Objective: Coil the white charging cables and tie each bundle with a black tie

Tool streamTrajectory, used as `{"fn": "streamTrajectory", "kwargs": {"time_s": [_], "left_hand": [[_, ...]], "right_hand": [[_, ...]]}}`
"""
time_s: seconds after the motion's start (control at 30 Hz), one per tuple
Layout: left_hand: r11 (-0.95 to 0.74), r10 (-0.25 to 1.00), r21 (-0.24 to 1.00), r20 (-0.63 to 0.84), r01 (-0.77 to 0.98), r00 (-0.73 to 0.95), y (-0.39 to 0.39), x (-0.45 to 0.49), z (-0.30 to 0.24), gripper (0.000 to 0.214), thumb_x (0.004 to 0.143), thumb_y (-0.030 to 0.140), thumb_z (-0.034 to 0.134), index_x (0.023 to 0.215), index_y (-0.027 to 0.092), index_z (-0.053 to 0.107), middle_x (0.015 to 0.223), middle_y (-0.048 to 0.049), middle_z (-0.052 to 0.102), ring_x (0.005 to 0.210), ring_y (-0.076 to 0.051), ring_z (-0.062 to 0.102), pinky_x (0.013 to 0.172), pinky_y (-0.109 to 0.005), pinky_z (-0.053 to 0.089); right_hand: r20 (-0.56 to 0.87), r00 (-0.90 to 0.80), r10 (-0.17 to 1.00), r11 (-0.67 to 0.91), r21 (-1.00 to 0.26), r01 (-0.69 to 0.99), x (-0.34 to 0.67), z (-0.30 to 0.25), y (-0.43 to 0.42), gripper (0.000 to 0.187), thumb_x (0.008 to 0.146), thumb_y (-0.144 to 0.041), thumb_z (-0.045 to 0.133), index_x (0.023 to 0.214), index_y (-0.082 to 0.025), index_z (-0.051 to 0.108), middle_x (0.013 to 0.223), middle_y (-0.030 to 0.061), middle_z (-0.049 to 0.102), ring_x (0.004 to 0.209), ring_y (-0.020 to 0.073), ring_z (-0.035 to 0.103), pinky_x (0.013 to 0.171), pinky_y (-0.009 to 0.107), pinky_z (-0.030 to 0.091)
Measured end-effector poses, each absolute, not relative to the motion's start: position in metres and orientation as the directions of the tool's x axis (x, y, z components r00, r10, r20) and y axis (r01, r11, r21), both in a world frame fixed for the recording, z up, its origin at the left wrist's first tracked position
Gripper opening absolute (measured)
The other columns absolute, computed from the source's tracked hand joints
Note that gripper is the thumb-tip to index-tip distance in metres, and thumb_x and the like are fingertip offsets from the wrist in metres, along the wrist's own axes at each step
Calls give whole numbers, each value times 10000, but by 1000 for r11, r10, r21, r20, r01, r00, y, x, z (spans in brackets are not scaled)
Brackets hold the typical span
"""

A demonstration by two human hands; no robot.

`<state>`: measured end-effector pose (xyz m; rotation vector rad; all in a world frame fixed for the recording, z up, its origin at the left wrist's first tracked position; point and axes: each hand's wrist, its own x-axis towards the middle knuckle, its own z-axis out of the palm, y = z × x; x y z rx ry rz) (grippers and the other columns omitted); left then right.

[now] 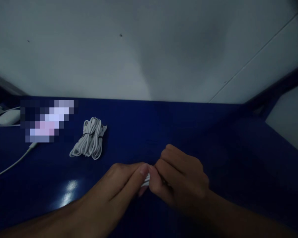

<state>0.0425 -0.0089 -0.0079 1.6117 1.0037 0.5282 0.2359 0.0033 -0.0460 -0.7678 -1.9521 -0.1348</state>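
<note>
My left hand (126,183) and my right hand (180,175) meet at the front middle of the blue table. Between them is a white cable (146,180), of which only a few side-by-side strands show. The left fingers are closed around it, with the thumb on top. My right hand is curled, its thumb and fingers pressed together against the same cable. Most of the cable is hidden by the hands. To the left, bundles of coiled white cable (90,140) lie together, bound with dark ties.
A blue table (134,129) runs up to a pale wall (89,59). At the left lie a pixelated bright object (49,120) with a white cord (15,163) leading from it, and a rounded white item (8,117). A blue frame edge (278,79) slants at the right.
</note>
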Motion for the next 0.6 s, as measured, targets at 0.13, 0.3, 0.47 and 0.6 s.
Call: {"fn": "streamTrajectory", "kwargs": {"time_s": [0.13, 0.3, 0.47, 0.6], "left_hand": [[-46, 854, 953, -119, 300, 507, -12, 48, -6, 422, 1158, 421, 435, 839, 251, 653, 797, -2, 689, 701, -181, 589, 715, -288, 534], [99, 807, 968, -214, 232, 550, -13, 44, -9, 399, 1145, 487, 502, 871, 243, 658, 795, -9, 638, 707, -180, 543, 681, -284, 492], [498, 620, 841, -515, 211, 591, -8, 38, -18, 505, 1150, 636, 450, 942, 223, 654, 655, 70, 365, 552, -126, 279, 491, -236, 266], [596, 511, 791, -509, 141, 693, -1, 39, -18, 596, 1146, 654, 427, 955, 178, 731, 666, 46, 430, 491, -100, 289, 434, -236, 214]], "right_hand": [[762, -250, 597, 733, -392, 556, 235, -44, -2, 485, 1033, 0, 572, 586, -187, 533, 562, -47, 442, 519, 87, 364, 497, 279, 328], [719, -290, 631, 719, -403, 566, 241, -43, -3, 410, 1045, -66, 581, 653, -183, 591, 595, -32, 542, 513, 84, 459, 468, 249, 371], [807, -308, 503, 775, -264, 574, 240, -47, 3, 386, 1001, -38, 595, 651, -197, 570, 547, -50, 516, 472, 87, 413, 437, 263, 354], [846, -319, 427, 791, -179, 586, 239, -43, 3, 454, 992, -1, 596, 590, -197, 517, 518, -67, 445, 480, 80, 345, 448, 265, 327]]}}
